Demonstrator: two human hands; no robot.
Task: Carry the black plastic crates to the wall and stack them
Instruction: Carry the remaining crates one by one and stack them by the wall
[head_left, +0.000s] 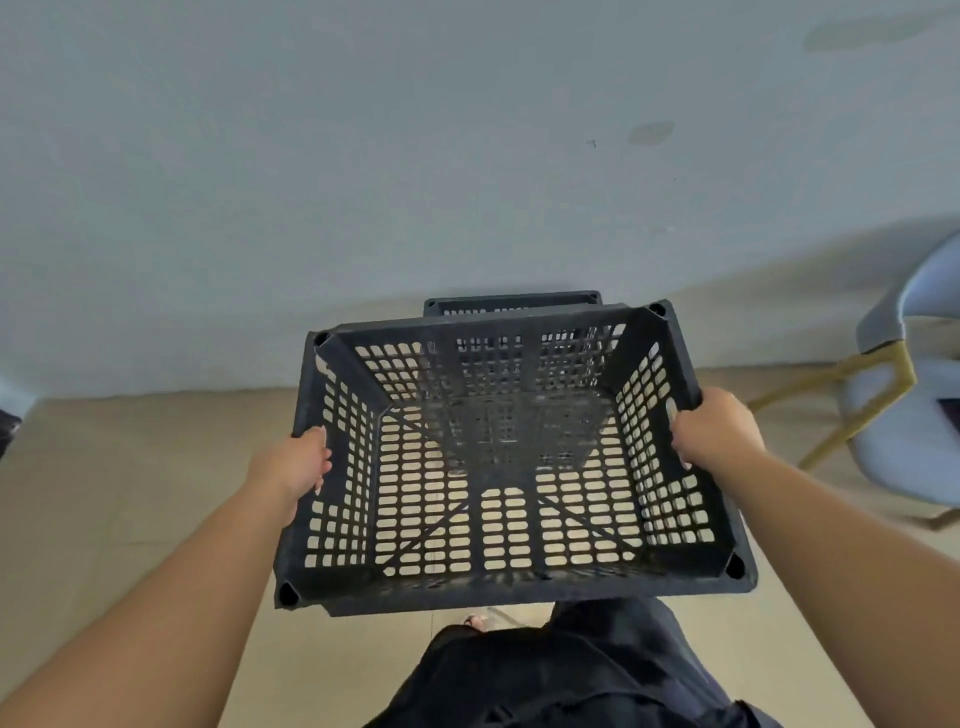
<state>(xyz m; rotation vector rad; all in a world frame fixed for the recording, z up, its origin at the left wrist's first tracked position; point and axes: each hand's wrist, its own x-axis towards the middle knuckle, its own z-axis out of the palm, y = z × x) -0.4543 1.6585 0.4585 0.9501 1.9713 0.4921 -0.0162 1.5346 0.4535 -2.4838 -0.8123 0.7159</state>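
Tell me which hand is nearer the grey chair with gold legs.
Right. The right hand grips the black plastic crate rim nearest the grey gold-legged chair; the left hand grips the opposite rim, farther away.

Head camera looks steeply down, facing the wall.

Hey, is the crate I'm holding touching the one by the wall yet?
Cannot tell. The head view looks down through the held crate, which covers most of the wall crate; no contact or gap between them shows.
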